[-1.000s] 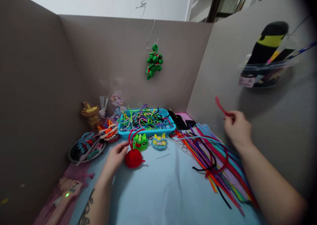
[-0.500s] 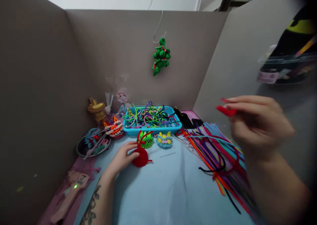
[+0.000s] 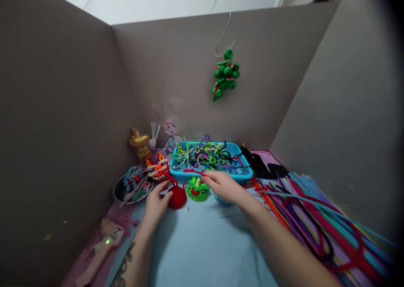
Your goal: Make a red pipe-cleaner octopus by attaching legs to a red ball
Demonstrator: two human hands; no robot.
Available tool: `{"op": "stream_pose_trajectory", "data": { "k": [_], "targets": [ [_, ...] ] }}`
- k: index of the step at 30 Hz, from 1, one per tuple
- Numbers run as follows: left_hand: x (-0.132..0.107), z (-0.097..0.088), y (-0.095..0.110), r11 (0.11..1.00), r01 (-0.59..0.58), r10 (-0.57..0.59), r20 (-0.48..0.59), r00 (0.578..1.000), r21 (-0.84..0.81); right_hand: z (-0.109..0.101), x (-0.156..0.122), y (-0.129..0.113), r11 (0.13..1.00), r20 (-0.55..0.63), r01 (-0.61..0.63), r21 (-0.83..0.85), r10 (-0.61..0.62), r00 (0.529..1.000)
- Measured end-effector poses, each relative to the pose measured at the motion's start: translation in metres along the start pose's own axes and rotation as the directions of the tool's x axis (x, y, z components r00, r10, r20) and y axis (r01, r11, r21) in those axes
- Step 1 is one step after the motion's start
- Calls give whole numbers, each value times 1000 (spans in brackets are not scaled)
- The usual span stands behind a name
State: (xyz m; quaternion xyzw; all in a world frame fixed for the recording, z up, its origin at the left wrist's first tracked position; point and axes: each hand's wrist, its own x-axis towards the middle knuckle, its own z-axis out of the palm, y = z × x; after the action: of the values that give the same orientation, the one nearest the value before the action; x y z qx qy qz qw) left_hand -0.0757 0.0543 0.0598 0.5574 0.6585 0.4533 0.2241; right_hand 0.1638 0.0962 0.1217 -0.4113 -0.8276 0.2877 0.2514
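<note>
My left hand [image 3: 158,200] is closed on the side of a small red fuzzy dome [image 3: 177,197], thumb against it. Red pipe cleaner strands rise from the dome's top. My right hand [image 3: 222,185] is at the tray's front edge, fingertips pinched on a short red pipe cleaner [image 3: 193,171] that points left. Below those fingers sits a green pipe cleaner animal head [image 3: 197,191] with eyes. A light-blue piece [image 3: 222,200] is mostly hidden under my right hand. A thin needle-like rod [image 3: 230,216] lies on the blue cloth.
A blue tray [image 3: 176,175] holds tangled pipe cleaner scraps. Long pipe cleaners [image 3: 303,211] spread along the right. At left are a metal bowl [image 3: 117,190], an orange-and-white piece [image 3: 158,168] and a pink glue gun [image 3: 102,251]. A green ornament [image 3: 226,74] hangs from a wire.
My right hand has swung from the far right to the tray's front, bringing a red piece. My left hand keeps hold of the red piece, now seen as a dome. The view has turned left.
</note>
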Motion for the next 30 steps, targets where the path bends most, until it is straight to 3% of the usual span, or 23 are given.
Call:
{"op": "stream_pose_trajectory", "data": {
  "k": [2, 3, 4, 8, 10, 12, 18, 20, 21, 22, 24, 25, 26, 28, 30],
  "targets": [
    [-7, -6, 8, 1000, -27, 28, -122, 992, 10, 4, 2, 10, 998, 68, -7, -56, 10, 998],
    [-12, -8, 13, 995, -99, 102, -213, 972, 24, 3, 2, 13, 996, 115, -3, -84, 13, 993],
    [-17, -9, 18, 985, -171, 174, -225, 959, 32, 2, 1, 14, 995, 169, 6, -101, 11, 986],
    [-34, -3, 34, 940, -338, 331, 115, 937, 52, -10, -5, 13, 992, 312, 35, -119, 4, 950],
    [-37, 4, 37, 932, -360, 343, 222, 913, 38, -15, -8, 11, 991, 367, 61, -122, -13, 930],
    [-38, 13, 39, 929, -368, 348, 252, 903, 36, -15, -9, 8, 990, 387, 81, -112, -32, 922],
    [-48, 22, 38, 921, -388, 377, 166, 911, 37, -1, -10, -8, 995, 283, 83, 48, -94, 954],
    [-52, 20, 33, 898, -441, 441, 13, 898, -5, -2, -8, -9, 993, 228, 65, 96, -86, 970],
    [-52, 19, 29, 889, -457, 451, -112, 885, -32, -6, -8, -8, 992, 182, 48, 117, -69, 981],
    [-50, 18, 25, 910, -412, 386, -277, 880, -41, -10, -7, -6, 990, 122, 26, 139, -43, 992],
    [-42, 21, 15, 981, -191, 153, -543, 826, -15, -22, -8, -1, 982, -24, -11, 189, 16, 1000],
    [-36, 23, 10, 997, -69, 66, -550, 832, 15, -28, -8, 2, 975, -95, -15, 221, 37, 995],
    [-30, 27, 5, 999, 7, 20, -497, 867, 51, -33, -9, 5, 968, -157, -5, 250, 46, 987],
    [-18, 34, -4, 997, 22, 5, -329, 944, 77, -40, -11, 8, 958, -228, 14, 286, 54, 972],
    [-12, 37, -8, 998, 47, -40, -208, 977, 30, -44, -13, 7, 956, -241, 35, 292, 38, 970]
  ]
}}
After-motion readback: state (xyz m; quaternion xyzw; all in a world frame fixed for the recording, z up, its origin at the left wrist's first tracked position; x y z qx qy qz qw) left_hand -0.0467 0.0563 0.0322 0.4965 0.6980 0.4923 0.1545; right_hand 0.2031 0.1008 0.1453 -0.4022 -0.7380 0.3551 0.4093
